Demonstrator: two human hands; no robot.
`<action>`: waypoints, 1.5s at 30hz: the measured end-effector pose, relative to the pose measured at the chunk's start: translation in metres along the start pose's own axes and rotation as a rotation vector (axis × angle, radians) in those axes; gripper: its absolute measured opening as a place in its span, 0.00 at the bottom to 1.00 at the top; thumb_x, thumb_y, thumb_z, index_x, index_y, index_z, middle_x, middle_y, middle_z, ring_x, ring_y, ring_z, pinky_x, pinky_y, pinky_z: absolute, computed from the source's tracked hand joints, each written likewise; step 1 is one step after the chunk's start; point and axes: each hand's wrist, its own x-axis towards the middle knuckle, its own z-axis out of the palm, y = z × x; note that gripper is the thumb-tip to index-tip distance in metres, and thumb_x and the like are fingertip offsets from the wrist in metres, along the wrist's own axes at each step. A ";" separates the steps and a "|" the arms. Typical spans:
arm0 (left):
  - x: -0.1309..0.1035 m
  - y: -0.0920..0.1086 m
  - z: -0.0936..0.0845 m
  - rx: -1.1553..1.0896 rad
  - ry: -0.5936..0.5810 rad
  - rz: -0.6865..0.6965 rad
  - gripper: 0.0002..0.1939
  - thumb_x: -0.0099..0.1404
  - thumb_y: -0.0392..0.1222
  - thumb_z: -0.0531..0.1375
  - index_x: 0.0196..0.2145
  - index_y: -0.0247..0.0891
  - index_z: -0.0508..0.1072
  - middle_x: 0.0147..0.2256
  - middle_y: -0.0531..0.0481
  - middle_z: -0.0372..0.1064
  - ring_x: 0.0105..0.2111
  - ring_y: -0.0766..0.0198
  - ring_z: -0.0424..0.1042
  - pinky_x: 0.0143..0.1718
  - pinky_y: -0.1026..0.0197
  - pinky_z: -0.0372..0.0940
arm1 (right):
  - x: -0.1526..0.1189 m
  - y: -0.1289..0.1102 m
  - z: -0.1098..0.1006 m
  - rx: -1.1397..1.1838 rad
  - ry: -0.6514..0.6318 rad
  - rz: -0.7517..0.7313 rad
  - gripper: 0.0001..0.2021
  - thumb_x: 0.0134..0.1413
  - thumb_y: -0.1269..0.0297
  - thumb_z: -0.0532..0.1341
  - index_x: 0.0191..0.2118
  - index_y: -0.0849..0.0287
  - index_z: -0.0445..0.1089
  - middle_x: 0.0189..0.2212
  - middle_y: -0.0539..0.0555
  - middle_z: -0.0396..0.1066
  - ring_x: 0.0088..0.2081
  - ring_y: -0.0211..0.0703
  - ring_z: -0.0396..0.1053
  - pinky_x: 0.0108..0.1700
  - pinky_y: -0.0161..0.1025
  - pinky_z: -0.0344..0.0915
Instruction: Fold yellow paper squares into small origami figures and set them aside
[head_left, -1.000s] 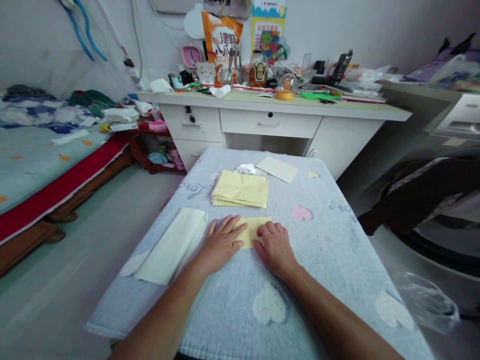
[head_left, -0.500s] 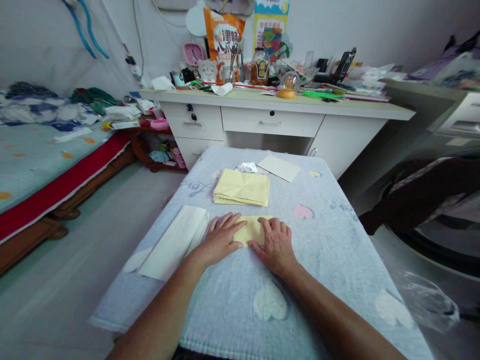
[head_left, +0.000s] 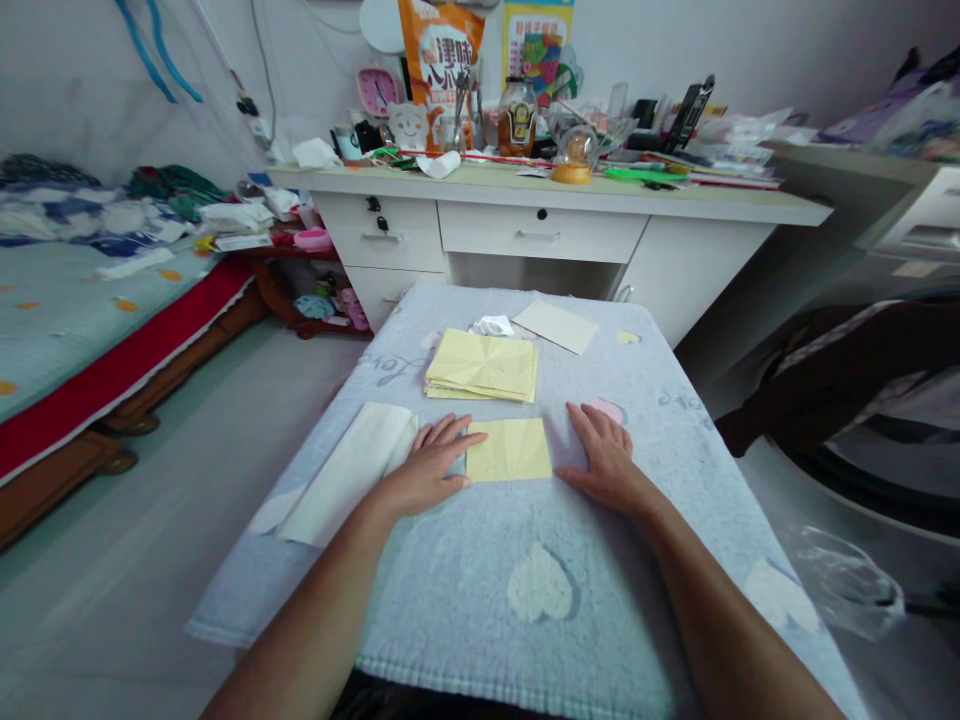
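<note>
A folded sheet of yellow paper (head_left: 510, 450) lies flat on the cloth-covered table, with a faint crease across its middle. My left hand (head_left: 429, 462) rests at its left edge, fingers spread, the index fingertip on the paper. To the right of the sheet, my right hand (head_left: 602, 452) lies on the cloth with fingers apart, its thumb close to the paper's right edge. Beyond the sheet sits a stack of creased yellow paper (head_left: 484, 365). Left of my left hand is a folded white paper or cloth (head_left: 349, 472).
A pale card (head_left: 556, 326) and a crumpled white tissue (head_left: 492, 326) lie at the table's far end. Behind stands a white desk (head_left: 540, 235) crowded with a jar (head_left: 517, 117), a snack bag and other items. A bed (head_left: 82, 300) is on the left, a washing machine on the right.
My right hand has slid off the yellow paper to the right, uncovering it. My left hand has shifted slightly left. The view has tilted a little.
</note>
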 end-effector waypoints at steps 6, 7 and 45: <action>-0.002 -0.001 0.007 0.036 0.111 0.070 0.35 0.55 0.36 0.61 0.60 0.51 0.60 0.66 0.47 0.44 0.66 0.49 0.39 0.63 0.40 0.38 | -0.002 -0.030 -0.003 0.258 0.080 -0.357 0.23 0.50 0.65 0.60 0.54 0.58 0.61 0.52 0.61 0.63 0.55 0.54 0.58 0.57 0.53 0.53; -0.002 -0.001 0.009 0.040 0.136 0.076 0.36 0.54 0.39 0.63 0.60 0.50 0.60 0.66 0.46 0.44 0.66 0.47 0.40 0.63 0.40 0.38 | -0.002 -0.035 -0.001 0.256 0.063 -0.391 0.22 0.50 0.65 0.61 0.53 0.58 0.62 0.52 0.60 0.64 0.55 0.54 0.58 0.56 0.54 0.53; 0.006 0.038 0.027 0.095 0.358 0.331 0.19 0.56 0.25 0.55 0.43 0.40 0.72 0.46 0.46 0.70 0.49 0.58 0.67 0.52 0.54 0.64 | 0.004 -0.052 0.014 0.040 0.079 -0.472 0.15 0.51 0.62 0.64 0.45 0.57 0.71 0.47 0.57 0.73 0.48 0.52 0.65 0.57 0.55 0.51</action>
